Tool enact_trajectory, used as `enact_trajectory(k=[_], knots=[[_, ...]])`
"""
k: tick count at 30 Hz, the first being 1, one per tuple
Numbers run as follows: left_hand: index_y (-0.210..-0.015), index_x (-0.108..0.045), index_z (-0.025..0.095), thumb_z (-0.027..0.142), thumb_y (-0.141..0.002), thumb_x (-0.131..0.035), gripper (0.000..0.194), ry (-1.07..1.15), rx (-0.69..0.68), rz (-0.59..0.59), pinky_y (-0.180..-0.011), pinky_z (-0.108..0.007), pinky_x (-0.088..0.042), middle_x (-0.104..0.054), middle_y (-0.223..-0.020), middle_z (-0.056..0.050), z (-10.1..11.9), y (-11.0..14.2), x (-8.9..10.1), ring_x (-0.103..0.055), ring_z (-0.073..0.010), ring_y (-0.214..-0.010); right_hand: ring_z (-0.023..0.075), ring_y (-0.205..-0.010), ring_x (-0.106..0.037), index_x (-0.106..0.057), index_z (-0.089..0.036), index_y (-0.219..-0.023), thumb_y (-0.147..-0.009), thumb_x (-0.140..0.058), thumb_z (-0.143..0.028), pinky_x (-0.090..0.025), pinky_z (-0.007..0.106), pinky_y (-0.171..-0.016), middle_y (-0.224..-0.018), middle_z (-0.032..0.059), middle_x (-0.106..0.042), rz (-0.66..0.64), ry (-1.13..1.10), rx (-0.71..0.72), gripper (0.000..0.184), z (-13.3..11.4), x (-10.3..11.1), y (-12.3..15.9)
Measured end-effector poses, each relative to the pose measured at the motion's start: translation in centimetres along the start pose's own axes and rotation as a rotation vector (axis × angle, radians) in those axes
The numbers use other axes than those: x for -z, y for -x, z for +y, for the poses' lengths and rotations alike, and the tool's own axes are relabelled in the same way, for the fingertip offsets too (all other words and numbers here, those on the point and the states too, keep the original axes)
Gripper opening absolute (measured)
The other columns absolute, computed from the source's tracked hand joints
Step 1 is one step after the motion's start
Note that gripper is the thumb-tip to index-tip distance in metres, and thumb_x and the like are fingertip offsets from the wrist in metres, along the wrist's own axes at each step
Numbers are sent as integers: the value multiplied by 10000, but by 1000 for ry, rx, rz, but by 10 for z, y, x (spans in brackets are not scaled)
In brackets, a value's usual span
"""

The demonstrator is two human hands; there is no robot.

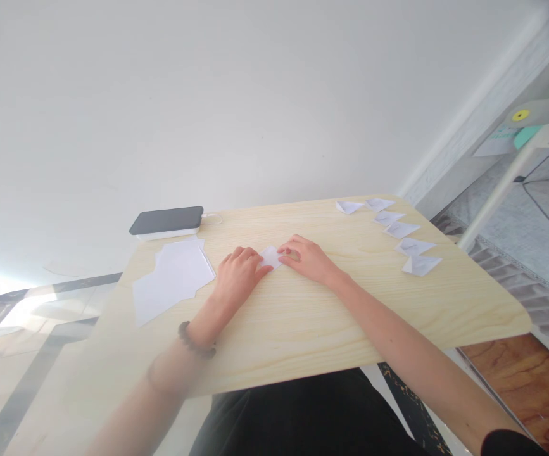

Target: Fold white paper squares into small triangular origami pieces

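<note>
A small folded piece of white paper [271, 257] lies on the table between my two hands. My left hand [242, 271] is closed on its left side, thumb along the near edge, fingers curled over the tabletop. On the paper's right corner, my right hand [308, 258] pinches with thumb and forefinger. The fingers cover both ends of the paper, so its full shape is hidden. Loose white sheets [179, 269] lie in an overlapping pile left of my left hand. Several folded paper pieces [401, 229] stand in a curved row at the table's right side.
The light wood table [321, 329] has a rounded right corner. A dark-topped white device [167, 220] with a white cable sits at the back left. A plain wall [255, 114] rises behind the table. A white metal pole [497, 183] slants up at the right.
</note>
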State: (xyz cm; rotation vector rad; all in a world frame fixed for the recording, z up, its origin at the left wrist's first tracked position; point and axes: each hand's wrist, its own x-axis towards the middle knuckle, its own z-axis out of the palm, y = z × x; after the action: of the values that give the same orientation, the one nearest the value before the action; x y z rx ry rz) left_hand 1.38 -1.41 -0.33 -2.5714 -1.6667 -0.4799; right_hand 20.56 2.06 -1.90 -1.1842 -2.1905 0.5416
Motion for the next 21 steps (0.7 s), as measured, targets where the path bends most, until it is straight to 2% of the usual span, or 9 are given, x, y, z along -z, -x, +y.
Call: enact_trajectory(k=[5, 10, 16, 21], knots=[[-853, -650, 202, 385, -820, -466, 262, -43, 2, -33, -671, -308, -394, -602, -878, -61, 3, -1, 3, -520, -207, -843, 111, -701, -530, -656, -220, -903, -803, -503, -268, -394, 253, -689, -856, 28, -552, -27, 26, 17, 189, 0, 0, 1], [-920, -618, 211, 399, -809, -478, 259, -10, -17, -5, -681, -313, -394, -595, -873, -57, -2, -2, 2, -519, -213, -867, 111, -721, -532, -617, -204, -925, -781, -527, -250, -391, 254, -712, -859, 21, -559, 9, 9, 18, 176, 0, -1, 0], [-863, -591, 190, 401, -798, -496, 240, 14, 30, 27, -697, -316, -389, -611, -877, -48, -4, -1, 0, -534, -211, -863, 112, -710, -510, -558, -184, -807, -752, -551, -267, -377, 237, -654, -793, 4, -549, 48, 20, -36, 99, 1, -4, -2], [-840, -585, 189, 418, -791, -504, 248, -19, 62, 29, -649, -303, -387, -613, -873, -46, -2, -1, 1, -536, -208, -846, 109, -684, -493, -536, -178, -729, -760, -542, -281, -361, 236, -641, -749, 3, -532, 40, 54, -50, 108, 2, -5, -2]])
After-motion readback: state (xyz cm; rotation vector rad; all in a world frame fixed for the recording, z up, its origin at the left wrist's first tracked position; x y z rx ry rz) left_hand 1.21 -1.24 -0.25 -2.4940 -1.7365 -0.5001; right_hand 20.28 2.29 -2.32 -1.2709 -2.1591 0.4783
